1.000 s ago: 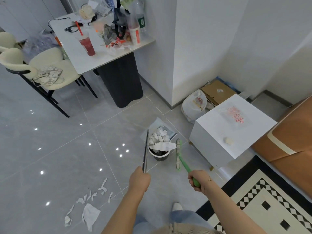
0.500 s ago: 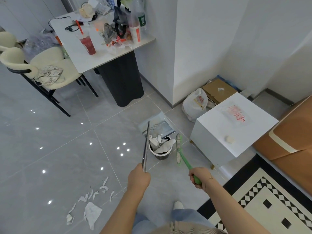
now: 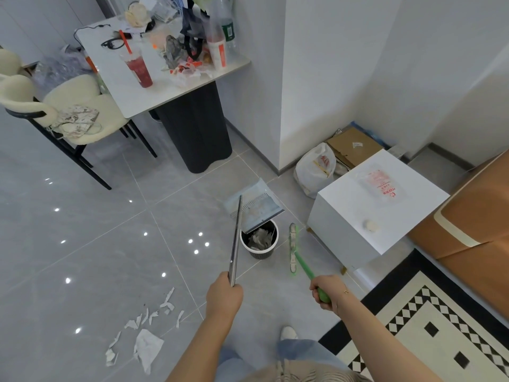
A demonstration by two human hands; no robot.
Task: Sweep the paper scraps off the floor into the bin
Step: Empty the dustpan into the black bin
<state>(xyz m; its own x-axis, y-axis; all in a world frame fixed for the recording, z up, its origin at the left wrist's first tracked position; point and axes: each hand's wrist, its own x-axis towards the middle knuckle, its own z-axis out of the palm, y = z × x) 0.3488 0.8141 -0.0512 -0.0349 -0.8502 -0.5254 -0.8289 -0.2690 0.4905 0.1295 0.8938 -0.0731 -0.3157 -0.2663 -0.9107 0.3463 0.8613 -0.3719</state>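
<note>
Most of the scraps (image 3: pixel 148 325) lie on the grey floor (image 3: pixel 82 244) to my lower left, a loose trail of torn white strips ending in one bigger crumpled sheet, well apart from the bin (image 3: pixel 259 239). The bin is a small dark round one, standing ahead of me with crumpled paper already inside it. My dustpan (image 3: pixel 254 206) is tilted above it, its lower edge over the bin's rim, with faint pale bits on its blue-grey face. My left hand (image 3: pixel 224 296) is clenched round the end of the dustpan's long metal handle (image 3: pixel 236 244), which runs up and away from me to the pan. My right hand (image 3: pixel 329 290) grips the green handle of the broom (image 3: pixel 293 249), fingers wrapped round it; its head rests on the floor just right of the bin. Beyond the broom stands a white box (image 3: pixel 377 210), with a white plastic bag (image 3: pixel 315 169) and flattened cardboard (image 3: pixel 354 146) behind it in the corner. Further back left are a cluttered table (image 3: pixel 132 97) and a cream chair (image 3: pixel 91 114).
</note>
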